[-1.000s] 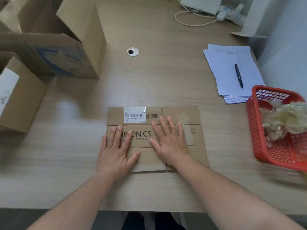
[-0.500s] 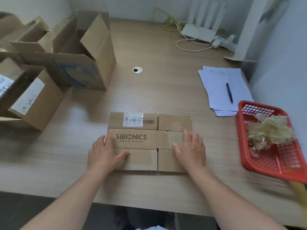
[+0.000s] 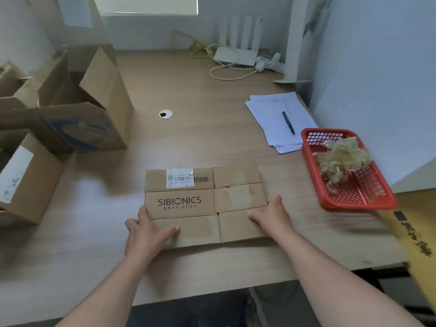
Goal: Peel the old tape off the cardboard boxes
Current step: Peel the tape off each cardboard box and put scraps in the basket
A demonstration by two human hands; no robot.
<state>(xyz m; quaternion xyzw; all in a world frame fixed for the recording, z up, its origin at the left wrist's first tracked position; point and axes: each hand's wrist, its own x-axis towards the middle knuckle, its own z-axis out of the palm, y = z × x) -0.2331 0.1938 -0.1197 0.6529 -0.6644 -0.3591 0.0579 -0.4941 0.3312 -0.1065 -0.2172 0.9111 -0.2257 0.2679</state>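
Observation:
A flattened brown cardboard box [image 3: 238, 197] printed SIBIONICS lies on the wooden desk near the front edge. A white shipping label [image 3: 179, 178] is stuck on its far-left panel. My left hand [image 3: 147, 234] holds the box's left edge, thumb lying on top of the near panel. At the right edge, my right hand [image 3: 271, 215] holds the box the same way, thumb on top. The fingers at both edges are partly hidden. A red plastic basket [image 3: 330, 132] at the right contains a wad of peeled yellowish tape [image 3: 342, 156].
A large open cardboard box [image 3: 99, 123] and a smaller one with a white label [image 3: 30, 180] stand at the left. A stack of papers [image 3: 269, 109] with a black pen [image 3: 288, 122] lies far right, and a router [image 3: 236, 56] with cables at the back. Yellow cardboard [image 3: 415, 237] juts in at the lower right.
Both hands have slid apart from pressing the middle of the box out to its left and right edges. The camera has tilted up, showing more of the desk's far end.

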